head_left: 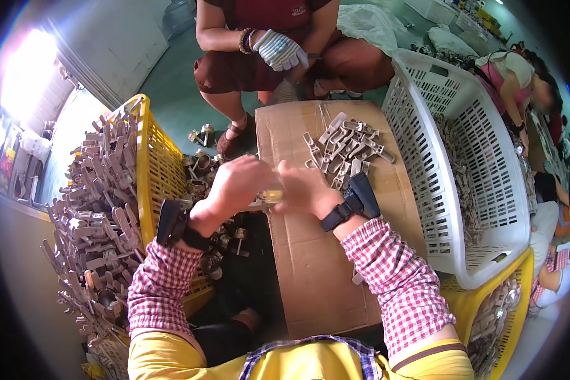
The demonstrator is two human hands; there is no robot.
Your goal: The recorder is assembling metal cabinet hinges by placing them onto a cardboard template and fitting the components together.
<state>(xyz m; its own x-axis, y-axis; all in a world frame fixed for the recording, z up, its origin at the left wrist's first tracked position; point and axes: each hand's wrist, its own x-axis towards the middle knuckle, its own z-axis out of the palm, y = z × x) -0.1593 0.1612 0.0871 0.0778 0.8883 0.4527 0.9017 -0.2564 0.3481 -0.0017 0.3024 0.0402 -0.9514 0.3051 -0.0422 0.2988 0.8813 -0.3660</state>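
Two checked sleeves are reaching forward, and the left hand (234, 183) and right hand (305, 189) are pinching one small metal part (269, 196) between them, fingers curled tight around it. It is sitting crosswise over the cardboard box (310, 266) edge, near one pile of grey castings (347, 149), between two yellow crates (149, 164) and one white basket (481, 158).

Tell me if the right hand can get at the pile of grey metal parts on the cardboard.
Probably yes: the right hand sits just short of the pile of grey metal parts on the cardboard, with nothing between them.
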